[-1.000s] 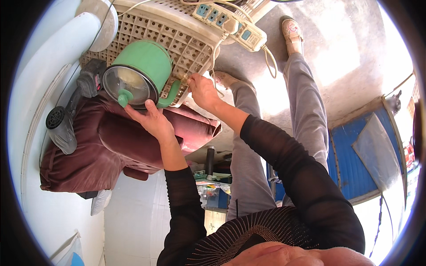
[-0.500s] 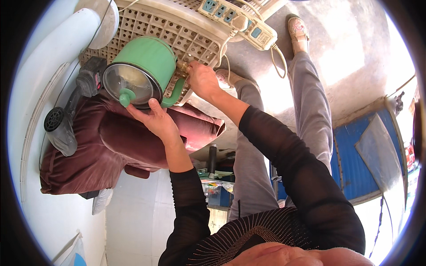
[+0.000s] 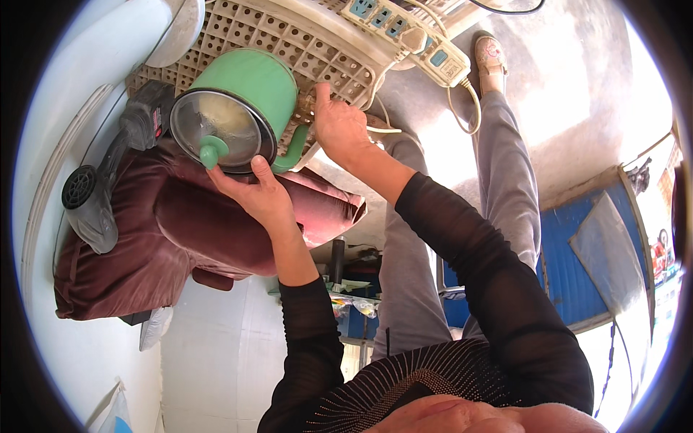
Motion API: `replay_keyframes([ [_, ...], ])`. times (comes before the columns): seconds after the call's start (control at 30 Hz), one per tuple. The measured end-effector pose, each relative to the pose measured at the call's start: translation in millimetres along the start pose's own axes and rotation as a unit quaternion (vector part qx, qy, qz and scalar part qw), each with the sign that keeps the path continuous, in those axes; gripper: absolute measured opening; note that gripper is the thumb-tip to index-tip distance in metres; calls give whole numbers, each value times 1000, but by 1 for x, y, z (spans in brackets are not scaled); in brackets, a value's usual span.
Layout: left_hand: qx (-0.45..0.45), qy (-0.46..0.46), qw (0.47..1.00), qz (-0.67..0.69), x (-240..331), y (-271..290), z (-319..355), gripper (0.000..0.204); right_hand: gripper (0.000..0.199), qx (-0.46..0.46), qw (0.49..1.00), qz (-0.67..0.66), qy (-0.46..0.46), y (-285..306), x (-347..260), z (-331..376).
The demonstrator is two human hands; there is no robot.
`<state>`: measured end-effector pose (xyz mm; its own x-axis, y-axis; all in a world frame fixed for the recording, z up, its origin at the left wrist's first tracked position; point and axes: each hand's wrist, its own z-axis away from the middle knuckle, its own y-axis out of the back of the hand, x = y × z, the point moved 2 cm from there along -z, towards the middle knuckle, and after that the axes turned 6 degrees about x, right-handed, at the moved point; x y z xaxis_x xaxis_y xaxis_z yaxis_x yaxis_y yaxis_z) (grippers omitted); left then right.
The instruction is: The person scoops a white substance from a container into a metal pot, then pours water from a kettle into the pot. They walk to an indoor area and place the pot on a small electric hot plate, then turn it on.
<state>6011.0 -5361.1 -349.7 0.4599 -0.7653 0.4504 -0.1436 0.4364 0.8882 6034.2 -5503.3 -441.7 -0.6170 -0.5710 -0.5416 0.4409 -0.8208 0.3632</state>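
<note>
A green electric pot point(image 3: 253, 83) stands on a cream plastic lattice rack, its clear glass lid point(image 3: 234, 124) on and something pale showing through it. My left hand point(image 3: 263, 198) is at the near rim, with the thumb against the edge and the fingertips close under the green lid knob point(image 3: 210, 150). To the right of the pot's green handle point(image 3: 292, 150) is my right hand point(image 3: 341, 130). One digit of it points up and the other fingers are curled; what they hold, if anything, is hidden. A pale cord point(image 3: 384, 130) shows beside that hand.
A cream power strip point(image 3: 408, 36) lies on the rack point(image 3: 317, 47) at the far side. Left of the pot is a dark grey handheld tool point(image 3: 148, 115) next to a maroon cushioned seat point(image 3: 209, 209). A blue panel point(image 3: 577, 249) stands at the right.
My right hand has moved slightly right, away from the brownish thing it was touching beside the pot, and one digit now points up. My left hand remains at the lid's rim.
</note>
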Motion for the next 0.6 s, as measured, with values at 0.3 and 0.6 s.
replay_keyframes([
  [0.3,-25,-109,981,-157,7,23,-21,77,20,216,955,2,203,-15,17,7],
  [0.6,-60,-202,974,-89,10,22,-47,104,7,301,895,127,305,-8,19,-3],
])
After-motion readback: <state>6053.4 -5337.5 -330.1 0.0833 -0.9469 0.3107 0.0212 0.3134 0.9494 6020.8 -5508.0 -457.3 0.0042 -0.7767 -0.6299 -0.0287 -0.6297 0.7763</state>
